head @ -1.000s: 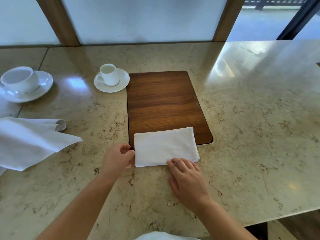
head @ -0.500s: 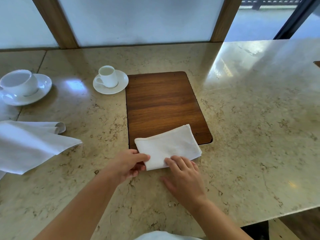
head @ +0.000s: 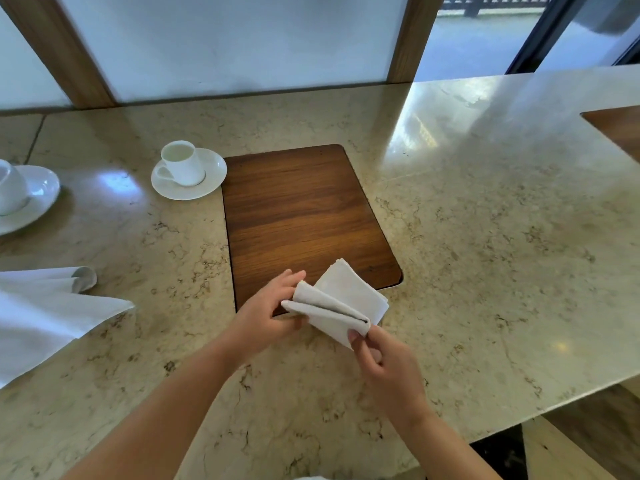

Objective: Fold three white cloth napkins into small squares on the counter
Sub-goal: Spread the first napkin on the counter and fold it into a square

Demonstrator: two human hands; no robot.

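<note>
We pinch small white folded cloth napkin (head: pixel 341 304) with both hands: left hand (head: pixel 268 311) at left corner, right hand (head: pixel 379 358) at near corner, lifted above marble tabletop (head: pixel 485 254) edge of wooden inlay (head: pixel 298 216), probably to close last fold.

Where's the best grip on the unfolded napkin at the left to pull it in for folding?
Probably the pointed corner of the loose napkin, approached from the right with the left hand. That tip lies flat on the counter, nearest the board, clear of both cups; the napkin's rolled far edge looks bulkier.
</note>
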